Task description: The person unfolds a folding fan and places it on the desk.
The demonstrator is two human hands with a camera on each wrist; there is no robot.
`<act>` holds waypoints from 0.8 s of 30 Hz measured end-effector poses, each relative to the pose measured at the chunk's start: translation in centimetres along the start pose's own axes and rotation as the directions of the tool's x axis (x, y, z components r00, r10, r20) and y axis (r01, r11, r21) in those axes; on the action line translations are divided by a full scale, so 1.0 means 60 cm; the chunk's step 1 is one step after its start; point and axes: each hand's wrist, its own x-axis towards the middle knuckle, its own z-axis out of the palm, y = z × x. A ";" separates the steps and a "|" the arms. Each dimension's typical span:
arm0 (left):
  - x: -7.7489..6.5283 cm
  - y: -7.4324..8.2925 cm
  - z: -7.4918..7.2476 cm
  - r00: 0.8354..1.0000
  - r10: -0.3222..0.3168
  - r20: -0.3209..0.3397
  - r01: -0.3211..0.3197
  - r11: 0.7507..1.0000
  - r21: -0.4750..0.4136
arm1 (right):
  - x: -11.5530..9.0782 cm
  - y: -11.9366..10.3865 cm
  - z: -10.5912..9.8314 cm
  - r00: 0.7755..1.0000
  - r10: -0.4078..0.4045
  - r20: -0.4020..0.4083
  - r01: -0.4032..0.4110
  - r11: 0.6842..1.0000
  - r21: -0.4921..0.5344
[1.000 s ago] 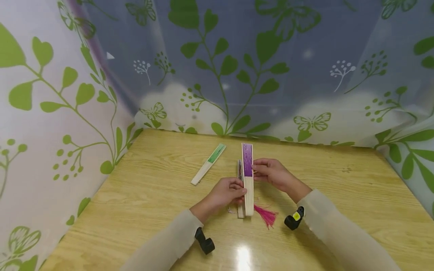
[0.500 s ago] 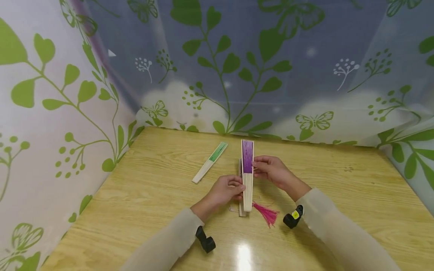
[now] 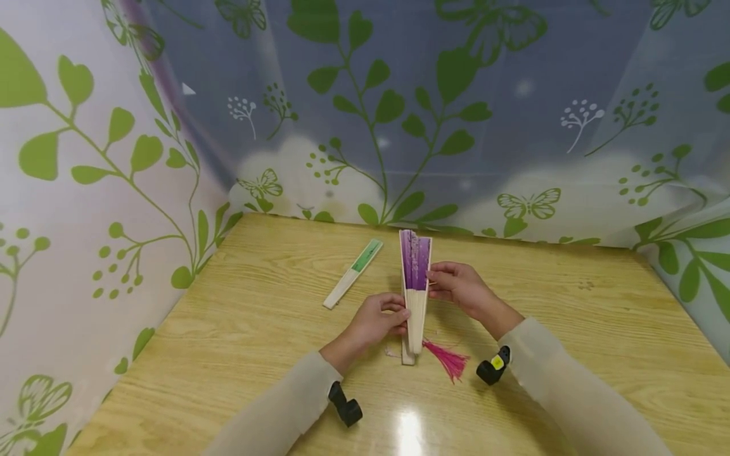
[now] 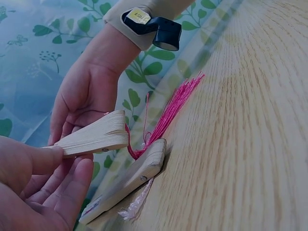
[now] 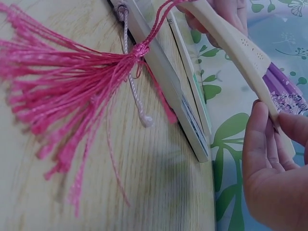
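Note:
A purple folding fan point(image 3: 417, 266) with pale wooden ribs is held between both hands, its leaf slightly spread at the top. My left hand point(image 3: 380, 323) pinches the left rib between thumb and fingers. On the other edge my right hand point(image 3: 463, 288) pinches the outer rib, as the right wrist view also shows. From the fan's lower end hangs a pink tassel point(image 5: 72, 82), resting on the table. Under the purple fan lies a second folded fan point(image 4: 130, 180) with a white cord point(image 5: 134, 96), mostly hidden in the head view.
A closed green folding fan point(image 3: 353, 273) lies slantwise on the wooden table point(image 3: 256, 329), left of the hands. Patterned cloth point(image 3: 365, 126) with leaves and butterflies stands behind the table and along its sides.
The purple fan was closed half a second ago; its left edge has moved leftward and the folds of the leaf now show. Both hands keep almost the same place.

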 end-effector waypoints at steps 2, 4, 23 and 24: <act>0.001 -0.001 0.000 1.000 0.002 -0.005 -0.002 1.000 0.001 | -0.001 0.000 0.000 1.000 0.001 -0.010 -0.001 1.000 0.003; 0.002 -0.002 -0.001 1.000 0.000 -0.011 0.000 1.000 0.000 | -0.001 -0.001 0.000 1.000 -0.001 -0.017 0.001 1.000 -0.001; 0.002 -0.006 -0.008 0.996 -0.005 -0.093 -0.001 0.998 -0.065 | -0.005 0.000 -0.005 0.991 -0.042 -0.123 0.041 0.999 -0.016; 0.002 -0.006 -0.009 0.996 -0.010 -0.092 0.004 0.998 -0.062 | -0.005 0.000 -0.005 0.991 -0.045 -0.124 0.044 0.999 -0.018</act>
